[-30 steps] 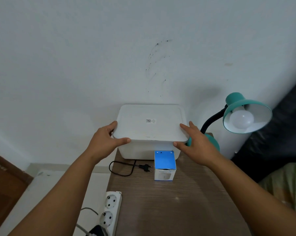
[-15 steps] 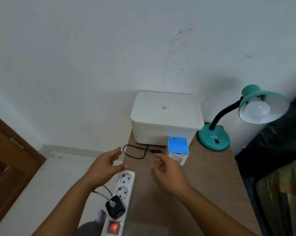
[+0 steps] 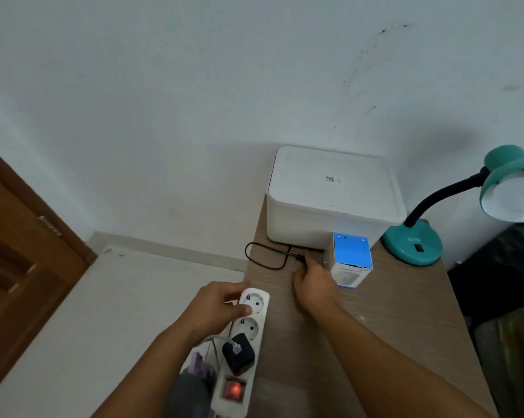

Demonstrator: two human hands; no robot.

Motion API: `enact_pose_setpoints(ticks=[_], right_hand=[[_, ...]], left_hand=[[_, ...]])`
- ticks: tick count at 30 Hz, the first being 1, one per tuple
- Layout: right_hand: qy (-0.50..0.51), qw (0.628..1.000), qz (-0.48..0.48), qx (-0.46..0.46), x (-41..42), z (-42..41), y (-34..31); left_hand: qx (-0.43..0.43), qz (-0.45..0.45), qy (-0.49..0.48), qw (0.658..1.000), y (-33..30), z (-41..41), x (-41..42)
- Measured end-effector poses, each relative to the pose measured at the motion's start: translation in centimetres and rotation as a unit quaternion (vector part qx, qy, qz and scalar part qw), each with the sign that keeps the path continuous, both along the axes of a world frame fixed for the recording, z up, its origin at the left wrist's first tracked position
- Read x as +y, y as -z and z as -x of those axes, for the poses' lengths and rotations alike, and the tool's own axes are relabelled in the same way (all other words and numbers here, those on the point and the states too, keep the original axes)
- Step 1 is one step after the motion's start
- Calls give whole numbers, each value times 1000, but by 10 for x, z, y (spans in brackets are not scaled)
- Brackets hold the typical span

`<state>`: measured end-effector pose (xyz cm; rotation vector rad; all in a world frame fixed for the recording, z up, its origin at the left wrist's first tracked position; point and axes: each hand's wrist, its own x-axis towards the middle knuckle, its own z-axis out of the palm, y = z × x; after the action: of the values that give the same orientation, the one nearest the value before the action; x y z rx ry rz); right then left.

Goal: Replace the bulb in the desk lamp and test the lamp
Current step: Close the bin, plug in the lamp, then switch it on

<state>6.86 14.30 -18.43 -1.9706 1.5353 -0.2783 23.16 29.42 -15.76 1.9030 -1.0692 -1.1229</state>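
Now, left hand [image 3: 217,309] gripping the strip [image 3: 245,333], guide the plug [image 3: 300,257] your right hand [image 3: 313,285] pinches (prongs square) into the end socket [image 3: 254,300].

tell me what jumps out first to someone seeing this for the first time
The teal desk lamp with its unlit bulb stands at the table's far right. At the near left edge, the left hand holds a white power strip, its red switch glowing, while the right hand reaches the black plug.

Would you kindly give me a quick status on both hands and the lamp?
Left hand grips white power strip. Right hand pinches black lamp plug. Teal gooseneck desk lamp unlit, unplugged.
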Motion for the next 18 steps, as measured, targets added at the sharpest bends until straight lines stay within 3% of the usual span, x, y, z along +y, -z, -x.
enact_pose_setpoints(ticks=[18], right_hand=[[-95, 995, 21, 22, 19, 13, -3]], left_hand=[[22, 19, -43, 999, 14, 0, 2]])
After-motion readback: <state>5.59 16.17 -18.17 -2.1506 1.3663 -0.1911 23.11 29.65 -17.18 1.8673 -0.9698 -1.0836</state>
